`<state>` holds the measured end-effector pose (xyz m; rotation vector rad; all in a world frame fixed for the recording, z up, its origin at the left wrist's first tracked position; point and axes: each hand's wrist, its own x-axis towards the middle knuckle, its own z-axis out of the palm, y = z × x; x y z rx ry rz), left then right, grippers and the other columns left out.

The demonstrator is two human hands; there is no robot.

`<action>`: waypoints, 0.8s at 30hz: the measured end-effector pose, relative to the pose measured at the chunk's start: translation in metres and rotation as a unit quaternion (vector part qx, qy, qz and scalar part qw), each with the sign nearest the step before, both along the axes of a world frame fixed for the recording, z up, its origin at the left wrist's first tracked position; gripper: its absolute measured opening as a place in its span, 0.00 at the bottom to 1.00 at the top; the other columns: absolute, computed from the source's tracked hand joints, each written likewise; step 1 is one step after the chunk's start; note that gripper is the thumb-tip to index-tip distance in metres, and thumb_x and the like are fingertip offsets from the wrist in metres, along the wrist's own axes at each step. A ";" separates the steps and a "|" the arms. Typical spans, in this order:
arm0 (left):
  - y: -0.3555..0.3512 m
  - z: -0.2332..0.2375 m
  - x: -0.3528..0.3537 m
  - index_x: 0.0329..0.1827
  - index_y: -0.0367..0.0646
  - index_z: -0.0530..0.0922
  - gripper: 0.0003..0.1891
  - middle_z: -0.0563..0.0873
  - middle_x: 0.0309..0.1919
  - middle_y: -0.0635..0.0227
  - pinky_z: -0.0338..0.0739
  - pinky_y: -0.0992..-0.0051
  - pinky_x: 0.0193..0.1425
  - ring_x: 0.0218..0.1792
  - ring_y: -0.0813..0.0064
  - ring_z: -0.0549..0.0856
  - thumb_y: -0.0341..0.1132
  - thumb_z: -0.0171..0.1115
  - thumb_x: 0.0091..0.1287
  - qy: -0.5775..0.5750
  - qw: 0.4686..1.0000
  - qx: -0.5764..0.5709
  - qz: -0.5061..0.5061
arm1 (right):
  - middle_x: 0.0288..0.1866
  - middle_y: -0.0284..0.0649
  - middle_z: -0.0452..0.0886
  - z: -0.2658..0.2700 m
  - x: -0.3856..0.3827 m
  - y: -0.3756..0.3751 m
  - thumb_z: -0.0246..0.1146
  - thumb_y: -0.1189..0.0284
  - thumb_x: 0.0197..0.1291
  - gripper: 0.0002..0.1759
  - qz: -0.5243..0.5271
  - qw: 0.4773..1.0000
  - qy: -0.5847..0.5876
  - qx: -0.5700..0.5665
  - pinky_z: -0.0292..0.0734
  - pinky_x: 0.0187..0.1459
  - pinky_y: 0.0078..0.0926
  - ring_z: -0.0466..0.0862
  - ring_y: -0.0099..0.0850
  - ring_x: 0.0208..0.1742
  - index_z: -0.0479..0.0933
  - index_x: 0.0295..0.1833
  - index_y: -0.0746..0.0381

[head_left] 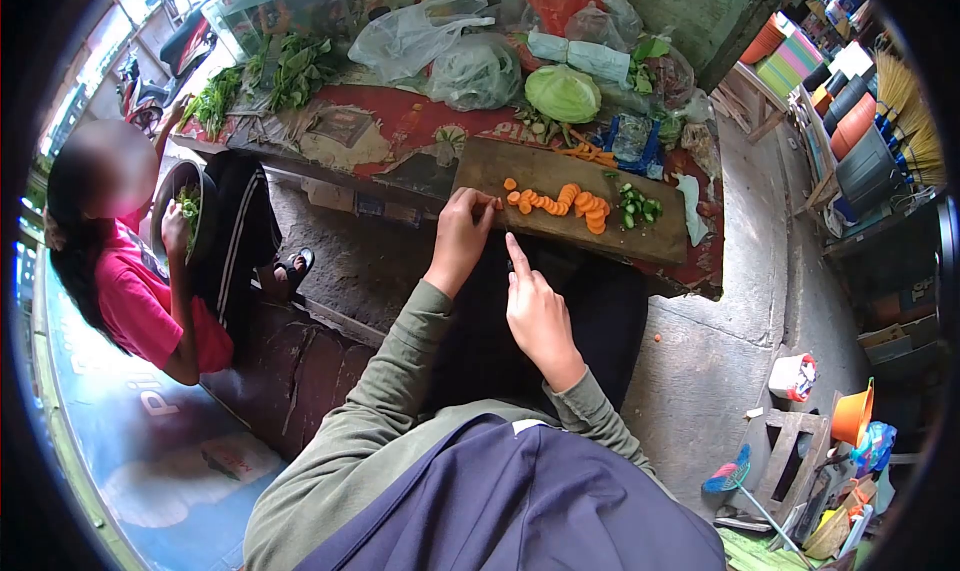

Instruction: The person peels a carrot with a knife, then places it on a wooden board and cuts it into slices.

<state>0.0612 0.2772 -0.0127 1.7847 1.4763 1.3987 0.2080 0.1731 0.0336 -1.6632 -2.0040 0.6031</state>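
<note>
My left hand (462,241) is at the near left edge of a wooden cutting board (480,161). Its fingertips are pinched on a small carrot piece (498,204), mostly hidden by them. In my right hand (540,321) is a knife (508,243), index finger stretched along its back; the handle is hidden in the palm and little of the blade shows. Orange carrot slices (560,201) lie in a curved row on the board. To their right is a small heap of chopped green pieces (638,207). Thin carrot strips (590,154) lie along the board's far edge.
Behind the board stand a cabbage (563,95), clear plastic bags (475,71) and a blue packet (632,139) on the red table (370,111). Leafy greens (300,71) lie at the far left. A person in pink (150,291) sits at left, holding a bowl (205,211).
</note>
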 end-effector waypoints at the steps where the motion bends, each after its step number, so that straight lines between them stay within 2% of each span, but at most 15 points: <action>1: 0.000 -0.001 0.000 0.41 0.33 0.83 0.01 0.87 0.40 0.58 0.84 0.71 0.45 0.41 0.65 0.91 0.22 0.67 0.69 -0.001 1.000 0.000 0.000 | 0.37 0.56 0.83 0.000 0.000 0.000 0.54 0.70 0.75 0.34 0.000 1.000 -0.001 0.000 0.86 0.38 0.53 0.87 0.57 0.33 0.57 0.84 0.48; 3: 0.002 -0.003 0.001 0.39 0.33 0.81 0.04 0.85 0.38 0.56 0.82 0.65 0.43 0.38 0.60 0.88 0.23 0.68 0.68 -0.019 1.000 0.024 -0.007 | 0.36 0.56 0.83 0.001 0.000 0.002 0.54 0.70 0.76 0.34 0.000 1.000 -0.008 -0.006 0.85 0.38 0.53 0.87 0.57 0.34 0.58 0.84 0.48; 13: 0.001 -0.002 0.001 0.40 0.33 0.80 0.04 0.84 0.38 0.56 0.81 0.66 0.43 0.37 0.60 0.87 0.23 0.68 0.68 -0.015 1.000 0.019 -0.006 | 0.36 0.58 0.84 -0.004 0.001 0.010 0.53 0.69 0.76 0.33 -0.003 0.999 -0.030 -0.017 0.85 0.40 0.55 0.88 0.58 0.36 0.58 0.84 0.47; 24: -0.001 -0.002 0.002 0.41 0.33 0.79 0.04 0.84 0.38 0.56 0.81 0.65 0.43 0.39 0.57 0.87 0.22 0.67 0.68 0.009 0.999 0.034 -0.001 | 0.39 0.61 0.85 -0.012 0.003 0.014 0.51 0.68 0.77 0.32 -0.004 0.999 0.020 -0.045 0.83 0.44 0.59 0.86 0.62 0.41 0.58 0.84 0.46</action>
